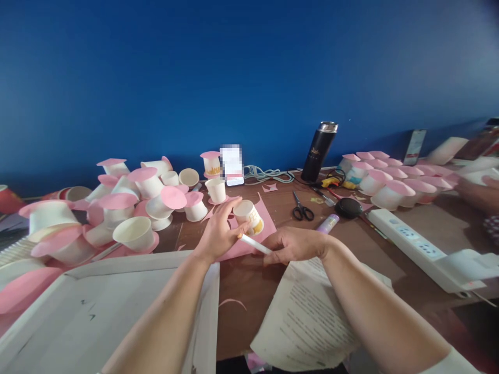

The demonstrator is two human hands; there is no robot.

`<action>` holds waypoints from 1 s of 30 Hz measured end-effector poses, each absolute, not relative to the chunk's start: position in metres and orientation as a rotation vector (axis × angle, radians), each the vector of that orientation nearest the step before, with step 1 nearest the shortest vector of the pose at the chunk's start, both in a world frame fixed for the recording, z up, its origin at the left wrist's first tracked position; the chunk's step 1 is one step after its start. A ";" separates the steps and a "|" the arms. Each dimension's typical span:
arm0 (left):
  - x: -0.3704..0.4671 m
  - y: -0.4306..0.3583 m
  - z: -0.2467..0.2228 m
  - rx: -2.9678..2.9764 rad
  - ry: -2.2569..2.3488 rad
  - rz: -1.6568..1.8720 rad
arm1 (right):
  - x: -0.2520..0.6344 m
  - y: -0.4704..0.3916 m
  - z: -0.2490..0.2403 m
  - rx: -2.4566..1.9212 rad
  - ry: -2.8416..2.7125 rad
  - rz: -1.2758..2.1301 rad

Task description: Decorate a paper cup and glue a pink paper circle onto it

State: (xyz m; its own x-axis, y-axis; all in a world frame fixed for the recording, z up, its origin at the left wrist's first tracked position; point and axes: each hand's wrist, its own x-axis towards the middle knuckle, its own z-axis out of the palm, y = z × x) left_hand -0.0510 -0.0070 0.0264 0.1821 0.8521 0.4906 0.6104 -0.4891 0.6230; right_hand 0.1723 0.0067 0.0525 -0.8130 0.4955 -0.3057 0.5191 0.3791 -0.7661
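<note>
Cups (134, 235) with pink discs crowd the left, behind a shallow white box (113, 296). The left hand (221, 232) clasps a mouth-up paper cup (251, 215), white with yellow print, over a pink sheet (268, 224). An orange-ended slim white stick (256, 244) is pinched in the right hand (294, 243). Under that forearm lies a printed page (304, 322); beyond are scissors (302, 211), a black bottle (318, 153), more pink-topped cups (377, 182) and a power strip (411, 248).

No text legible; printed sheet (307, 322), black bottle (314, 165) blurred
</note>
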 end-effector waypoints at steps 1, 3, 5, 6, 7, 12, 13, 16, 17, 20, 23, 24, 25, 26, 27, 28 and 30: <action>-0.051 -0.007 0.026 2.178 1.403 1.205 | 0.174 0.008 0.052 0.941 2.592 -1.458; -0.051 -0.006 0.025 2.182 1.434 1.209 | 0.178 0.010 0.052 0.889 2.558 -1.512; -0.053 -0.005 0.024 2.159 1.482 1.241 | 0.186 0.012 0.052 0.843 2.519 -1.608; -0.054 -0.004 0.024 2.132 1.508 1.271 | 0.190 0.014 0.053 0.826 2.527 -1.673; -0.057 -0.003 0.025 2.094 1.534 1.306 | 0.194 0.015 0.054 0.821 2.568 -1.748; -0.065 -0.002 0.036 1.905 1.544 1.314 | 0.203 0.022 0.052 0.893 2.772 -2.401; -0.065 -0.003 0.037 1.898 1.517 1.271 | 0.202 0.023 0.051 0.932 2.777 -2.496; -0.061 -0.006 0.038 1.961 1.444 1.092 | 0.196 0.023 0.045 1.025 2.773 -2.518; -0.059 -0.007 0.037 1.995 1.435 1.036 | 0.194 0.023 0.044 1.032 2.772 -2.476; -0.058 -0.009 0.034 2.084 1.450 0.930 | 0.190 0.022 0.042 1.003 2.786 -2.365; -0.060 -0.009 0.034 2.110 1.447 0.865 | 0.188 0.021 0.042 0.989 2.802 -2.308; -0.061 -0.009 0.035 2.108 1.447 0.847 | 0.188 0.021 0.041 0.991 2.800 -2.301; -0.062 -0.010 0.037 2.107 1.450 0.829 | 0.187 0.021 0.041 0.993 2.799 -2.298; -0.063 -0.010 0.038 2.111 1.455 0.809 | 0.187 0.021 0.041 0.995 2.799 -2.296; -0.063 -0.010 0.039 2.120 1.462 0.790 | 0.187 0.021 0.041 0.998 2.800 -2.294; -0.064 -0.010 0.040 2.129 1.468 0.772 | 0.187 0.021 0.041 1.000 2.802 -2.290; -0.064 -0.011 0.042 2.139 1.473 0.741 | 0.186 0.021 0.042 1.012 2.800 -2.280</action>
